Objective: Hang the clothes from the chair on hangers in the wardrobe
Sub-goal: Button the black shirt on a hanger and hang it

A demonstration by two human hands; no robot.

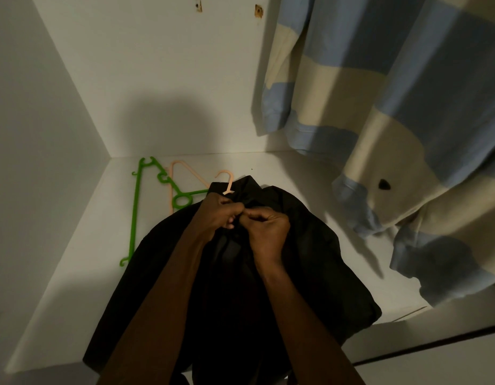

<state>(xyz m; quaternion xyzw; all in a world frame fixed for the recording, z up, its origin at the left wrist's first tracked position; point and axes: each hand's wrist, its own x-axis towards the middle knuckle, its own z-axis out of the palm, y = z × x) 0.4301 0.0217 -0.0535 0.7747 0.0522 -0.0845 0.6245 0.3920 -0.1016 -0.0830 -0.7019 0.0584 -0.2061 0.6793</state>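
Both hands [242, 218] pinch dark, crumpled black garment [296, 259] w/ peach hanger [228, 184] at collar.

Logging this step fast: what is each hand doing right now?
Left hand: closed, fingers pinching the black garment near its collar.
Right hand: closed, pinching the same black garment.

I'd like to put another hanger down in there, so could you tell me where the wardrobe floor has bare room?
Free: the floor left of the green hanger, up to the side wall, and the strip between the black garment and the striped sweater. Crowded: the middle, where both hands, left hand and right hand, work on the garment, beside the peach hanger.
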